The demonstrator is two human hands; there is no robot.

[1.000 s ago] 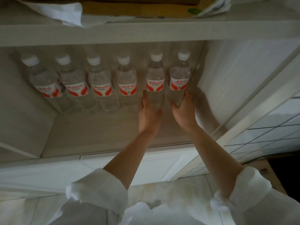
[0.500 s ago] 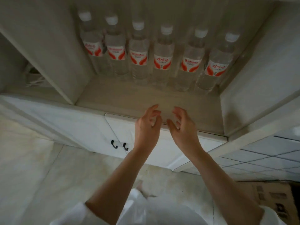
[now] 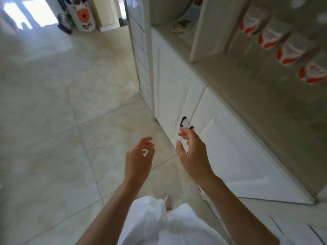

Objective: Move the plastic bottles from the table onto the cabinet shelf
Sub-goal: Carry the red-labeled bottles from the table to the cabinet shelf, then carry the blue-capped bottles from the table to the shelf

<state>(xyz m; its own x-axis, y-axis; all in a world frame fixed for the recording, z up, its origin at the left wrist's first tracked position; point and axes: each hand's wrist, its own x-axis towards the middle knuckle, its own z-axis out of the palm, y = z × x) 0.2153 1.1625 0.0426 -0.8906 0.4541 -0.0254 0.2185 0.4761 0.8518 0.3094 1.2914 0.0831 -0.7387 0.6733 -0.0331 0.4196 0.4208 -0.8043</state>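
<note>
Both hands empty, left hand (image 3: 138, 159) and right hand (image 3: 192, 154) fingers loosely spread; bottles (image 3: 269, 38) stand blurred on cabinet shelf (image 3: 247, 80); desk unseen; best turn fully before reaching.

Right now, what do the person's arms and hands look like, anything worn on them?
Both forearms are bare. The left hand and right hand wear no gloves, and no rings, watch or bracelets show, though the picture is somewhat blurred. No sleeves are in view on either arm at this moment. Below the arms, a loose white garment covers the body.
</note>
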